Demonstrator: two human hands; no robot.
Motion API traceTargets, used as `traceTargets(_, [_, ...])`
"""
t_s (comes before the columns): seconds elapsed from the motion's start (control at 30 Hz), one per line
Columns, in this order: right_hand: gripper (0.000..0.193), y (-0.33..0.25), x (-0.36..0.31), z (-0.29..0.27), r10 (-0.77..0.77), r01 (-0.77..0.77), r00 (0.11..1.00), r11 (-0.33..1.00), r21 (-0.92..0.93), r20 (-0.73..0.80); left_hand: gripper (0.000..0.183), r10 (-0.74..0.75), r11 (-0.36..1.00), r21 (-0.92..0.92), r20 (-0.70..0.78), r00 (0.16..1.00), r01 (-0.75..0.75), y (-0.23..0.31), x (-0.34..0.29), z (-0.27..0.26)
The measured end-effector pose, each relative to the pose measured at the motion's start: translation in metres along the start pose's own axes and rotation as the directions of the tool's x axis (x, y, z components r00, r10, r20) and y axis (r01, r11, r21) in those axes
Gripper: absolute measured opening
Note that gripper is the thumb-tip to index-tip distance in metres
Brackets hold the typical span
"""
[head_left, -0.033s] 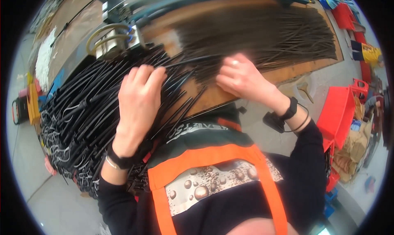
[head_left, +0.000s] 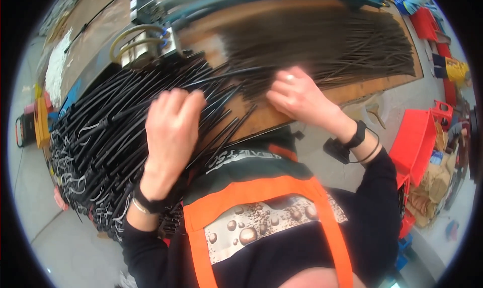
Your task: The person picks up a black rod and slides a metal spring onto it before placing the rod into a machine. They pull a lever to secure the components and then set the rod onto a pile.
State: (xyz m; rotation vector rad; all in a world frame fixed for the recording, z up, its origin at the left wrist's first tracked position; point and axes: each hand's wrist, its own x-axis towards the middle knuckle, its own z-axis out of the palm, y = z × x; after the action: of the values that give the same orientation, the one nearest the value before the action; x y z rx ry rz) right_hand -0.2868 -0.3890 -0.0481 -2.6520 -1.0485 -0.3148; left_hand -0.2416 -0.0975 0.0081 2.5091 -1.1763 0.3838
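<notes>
A thin black tube (head_left: 234, 74) runs between my two hands, just above the near edge of the worktable. My left hand (head_left: 173, 118) is closed around its left part, knuckles up, over a heap of similar black tubes (head_left: 100, 106). The fingers of my right hand (head_left: 294, 94) are curled at the tube's right end; the tip is hidden in the grip. Behind that hand lies a wide layer of thin dark rods (head_left: 322, 41), partly blurred.
A small machine (head_left: 148, 49) with yellowish hoses stands at the far left of the wooden worktable (head_left: 359, 88). White strings hang from the near-left tubes. Red bins (head_left: 412, 142) and brown sacks (head_left: 427, 190) stand on the floor at right.
My left hand sits slightly lower and farther right in the picture. The right hand has shifted very little, and the tube is still between both.
</notes>
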Motion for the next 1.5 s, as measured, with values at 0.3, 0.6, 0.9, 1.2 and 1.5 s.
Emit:
traceTargets(0.3, [0.024,-0.023,0.018,0.015,0.032,-0.024,0.996,0.995,-0.097,0.078,0.016,-0.208,0.978,0.03,0.177,0.962,0.206,0.048,-0.1,0.003])
traceTargets(0.6, [0.026,-0.041,0.028,0.012,0.238,-0.233,0.971,0.943,0.235,0.007,0.015,-0.186,0.978,0.122,0.155,0.97,0.168,0.052,-0.111,0.023])
traceTargets(0.9, [0.023,-0.03,0.018,0.02,0.439,-0.463,0.863,0.489,0.739,0.25,0.032,-0.376,0.923,-0.013,0.179,0.909,0.384,0.068,-0.113,0.012])
traceTargets(1.2, [0.024,-0.028,0.013,0.022,0.428,-0.475,0.857,0.44,0.762,0.287,0.052,-0.333,0.937,-0.036,0.215,0.918,0.348,0.071,-0.109,-0.02])
traceTargets(1.5, [0.045,-0.01,0.025,0.023,0.109,0.082,0.812,0.951,0.298,-0.573,0.031,0.097,0.98,0.12,0.414,0.905,-0.16,0.019,0.014,-0.056])
